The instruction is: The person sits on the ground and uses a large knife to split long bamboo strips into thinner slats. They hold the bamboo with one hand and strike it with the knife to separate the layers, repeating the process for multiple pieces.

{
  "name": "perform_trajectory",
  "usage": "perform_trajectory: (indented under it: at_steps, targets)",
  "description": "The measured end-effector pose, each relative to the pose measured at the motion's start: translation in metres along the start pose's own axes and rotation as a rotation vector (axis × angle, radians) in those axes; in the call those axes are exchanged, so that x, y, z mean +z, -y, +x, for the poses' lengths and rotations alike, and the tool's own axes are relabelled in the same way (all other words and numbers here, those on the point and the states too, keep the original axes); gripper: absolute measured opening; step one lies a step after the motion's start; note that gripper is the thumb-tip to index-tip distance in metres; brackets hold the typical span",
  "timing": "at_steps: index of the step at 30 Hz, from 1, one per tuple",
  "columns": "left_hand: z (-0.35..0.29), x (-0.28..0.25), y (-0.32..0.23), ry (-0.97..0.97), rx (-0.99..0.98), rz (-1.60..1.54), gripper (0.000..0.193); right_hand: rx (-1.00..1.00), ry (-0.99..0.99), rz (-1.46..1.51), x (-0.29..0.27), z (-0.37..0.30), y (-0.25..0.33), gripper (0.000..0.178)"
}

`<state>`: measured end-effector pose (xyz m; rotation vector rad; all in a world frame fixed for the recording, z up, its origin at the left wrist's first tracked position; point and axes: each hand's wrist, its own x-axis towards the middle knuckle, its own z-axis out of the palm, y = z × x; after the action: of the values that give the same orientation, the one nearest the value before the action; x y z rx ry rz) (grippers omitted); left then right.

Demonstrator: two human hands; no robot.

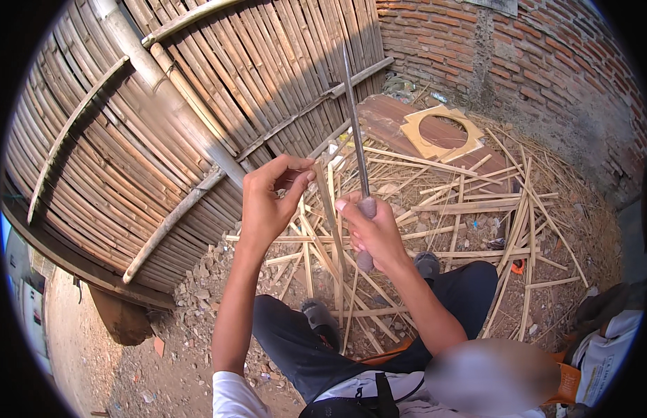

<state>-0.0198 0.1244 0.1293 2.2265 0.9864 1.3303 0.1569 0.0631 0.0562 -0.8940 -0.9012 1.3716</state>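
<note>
My bare left hand (pixel 264 198) pinches the upper end of a thin, flat, tan bamboo-like strip (pixel 326 191) between thumb and forefinger. My bare right hand (pixel 379 233) is closed around a rounded, greyish-brown handle (pixel 367 207), from which a long, narrow, dark-grey metal blade (pixel 357 132) points up and away, above the fist. The strip runs down between the hands, just left of the right fist. I cannot tell whether the right thumb touches it, and its lower end is hard to pick out from the pale, slender strips (pixel 477 205) scattered beyond and below the hands.

The step in hand looks to me like dressing this strip with the blade. To do it well, I would keep the left pinch light but steady, lay the edge at a shallow angle, and draw in long, even strokes rather than dig in. The left fingertips belong behind the cutting line, since thin stock may twist or splinter. Below both hands are legs in dark trousers (pixel 288 334), so I would turn every stroke away from them. Left of the hands rises a brown wall of bamboo poles (pixel 198 104); I would keep the blade tip clear of it.
</note>
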Motion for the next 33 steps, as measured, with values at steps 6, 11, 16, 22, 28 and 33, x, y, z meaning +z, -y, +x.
perform_trajectory:
  at_steps: [6, 11, 16, 22, 28, 33]
  targets:
    - [-0.003, 0.005, -0.002, 0.049, -0.022, -0.063, 0.024, -0.139, -0.053, -0.116, 0.004, 0.016, 0.0, 0.021]
    - [-0.003, 0.008, 0.0, 0.057, -0.008, -0.093, 0.026, -0.204, -0.106, -0.215, 0.006, 0.024, 0.003, 0.02]
    - [-0.002, 0.012, -0.004, 0.063, 0.017, -0.067, 0.026, -0.211, -0.1, -0.152, 0.005, 0.029, -0.001, 0.02]
    - [-0.005, 0.021, -0.01, 0.013, -0.101, -0.126, 0.049, -0.183, -0.083, -0.064, 0.0, 0.029, 0.001, 0.023]
    - [-0.016, 0.029, 0.015, 0.058, -0.224, -0.292, 0.041, -0.105, -0.008, 0.041, -0.006, 0.028, 0.006, 0.027]
    - [-0.02, 0.029, 0.025, 0.184, -0.231, -0.312, 0.042, -0.075, 0.026, 0.034, -0.011, 0.026, 0.01, 0.028]
